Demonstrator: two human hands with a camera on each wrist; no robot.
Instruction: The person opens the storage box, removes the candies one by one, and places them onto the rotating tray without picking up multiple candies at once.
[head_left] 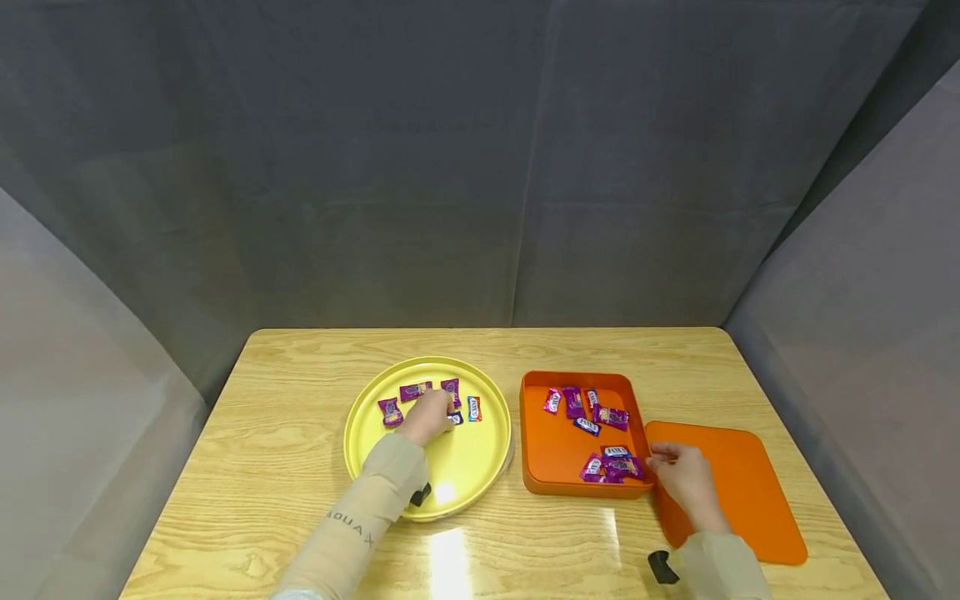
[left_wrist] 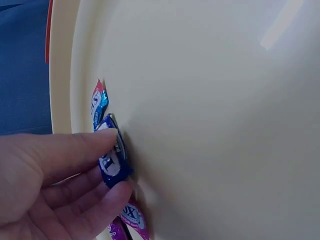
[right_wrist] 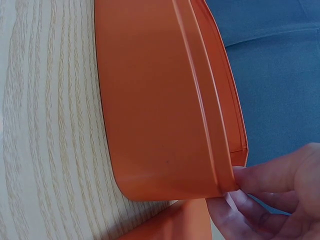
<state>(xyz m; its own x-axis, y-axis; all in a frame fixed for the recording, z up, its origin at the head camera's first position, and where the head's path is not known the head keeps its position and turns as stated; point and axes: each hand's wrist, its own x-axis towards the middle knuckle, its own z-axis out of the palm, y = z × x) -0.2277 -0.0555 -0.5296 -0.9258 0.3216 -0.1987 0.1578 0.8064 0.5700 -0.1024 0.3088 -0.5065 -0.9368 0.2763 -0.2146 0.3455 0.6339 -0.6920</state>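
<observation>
My left hand (head_left: 429, 417) reaches over the round yellow tray (head_left: 468, 479). In the left wrist view its thumb and a finger pinch a dark blue wrapped candy (left_wrist: 113, 164). A red and blue candy (left_wrist: 98, 101) and a pink one (left_wrist: 133, 216) lie close by. Around this hand in the head view are several purple candies (head_left: 391, 412) and a red and blue one (head_left: 474, 408). My right hand (head_left: 686, 482) is at the right side of the square orange box (head_left: 551, 458). Its thumb and fingers grip the box rim at a corner (right_wrist: 227, 185).
Purple candies (head_left: 612, 417), a pink candy (head_left: 552, 401) and blue ones (head_left: 587, 427) lie scattered inside the box. A flat orange lid (head_left: 757, 492) rests on the wooden table (head_left: 285, 400) to the right, partly behind the right hand. Grey cloth (head_left: 420, 250) hangs behind the table.
</observation>
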